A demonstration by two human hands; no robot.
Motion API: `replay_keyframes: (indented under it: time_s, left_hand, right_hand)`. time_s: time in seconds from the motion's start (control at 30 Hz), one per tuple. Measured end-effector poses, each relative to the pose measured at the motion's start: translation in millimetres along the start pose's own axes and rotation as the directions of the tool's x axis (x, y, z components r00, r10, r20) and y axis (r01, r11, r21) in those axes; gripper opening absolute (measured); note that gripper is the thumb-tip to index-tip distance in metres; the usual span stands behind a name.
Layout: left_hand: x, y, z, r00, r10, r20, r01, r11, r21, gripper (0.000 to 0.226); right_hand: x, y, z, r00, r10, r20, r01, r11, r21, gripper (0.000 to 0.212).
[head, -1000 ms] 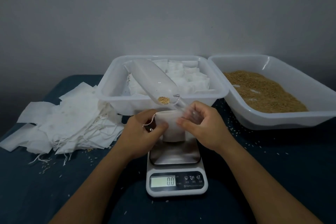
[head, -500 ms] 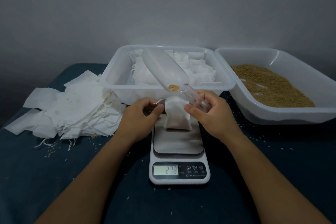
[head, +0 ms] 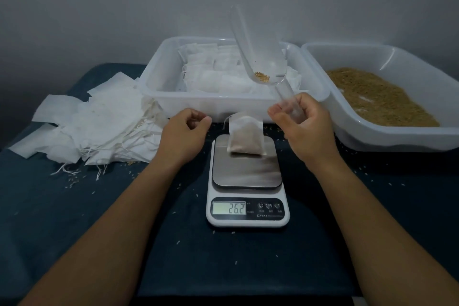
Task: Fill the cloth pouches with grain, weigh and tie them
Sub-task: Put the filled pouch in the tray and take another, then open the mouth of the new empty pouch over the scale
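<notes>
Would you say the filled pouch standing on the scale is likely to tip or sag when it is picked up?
The pouch is thin cloth, so it will probably sag. Its mouth looks open and untied, so grain may spill if it tips. The scale shows 26.2, so it is probably light.

Filled pouch (head: 245, 137) stands on the scale (head: 247, 176); pouch bin (head: 159, 87) behind it; grain bin (head: 397, 136) right; empty pouches (head: 94, 126) left.

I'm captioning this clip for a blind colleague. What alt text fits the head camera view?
A filled cloth pouch stands on a kitchen scale reading 26.2. The right hand holds a clear scoop with a few grains; the left hand hovers beside the pouch. Behind are a tub of pouches, a tub of grain and flat empty pouches on the left.
</notes>
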State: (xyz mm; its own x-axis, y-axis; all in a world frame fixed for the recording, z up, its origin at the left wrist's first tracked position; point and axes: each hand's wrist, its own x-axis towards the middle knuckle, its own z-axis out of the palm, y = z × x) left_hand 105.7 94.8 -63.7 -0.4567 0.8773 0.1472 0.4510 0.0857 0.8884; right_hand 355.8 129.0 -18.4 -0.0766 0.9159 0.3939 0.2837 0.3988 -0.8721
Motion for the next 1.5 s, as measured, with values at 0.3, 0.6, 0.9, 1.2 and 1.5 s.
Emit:
replay_keyframes:
  time_s: [0.3,0.6,0.9,1.2,1.5]
  left_hand:
    - [-2.7,5.8,0.8,0.993,0.091,0.080,-0.095,0.994,0.059,0.011]
    - [4.4,36.2,15.4,0.975,0.087,0.206,-0.126,0.975,0.185,0.033]
    - [-6.7,36.8,17.9,0.975,0.152,0.160,-0.160,0.986,0.040,0.024]
    - [-13.5,74.4,-39.8,0.931,0.361,0.057,-0.354,0.930,-0.101,0.025]
    - [55.3,111.2,-54.0,0.953,0.301,-0.040,-0.302,0.953,-0.029,0.030]
  right_hand:
    - [0.7,0.3,-0.5,1.000,0.002,0.006,-0.002,1.000,0.005,0.032]
    - [0.6,-0.1,-3.5,1.000,0.017,0.022,-0.017,1.000,0.022,0.034]
    - [2.1,3.3,-8.6,1.000,-0.014,0.002,0.014,1.000,-0.001,0.031]
    - [1.9,3.9,-10.4,1.000,-0.028,-0.008,0.028,0.998,-0.051,0.043]
    - [1.4,-0.2,-9.9,0.999,-0.035,-0.025,0.034,0.998,-0.054,0.043]
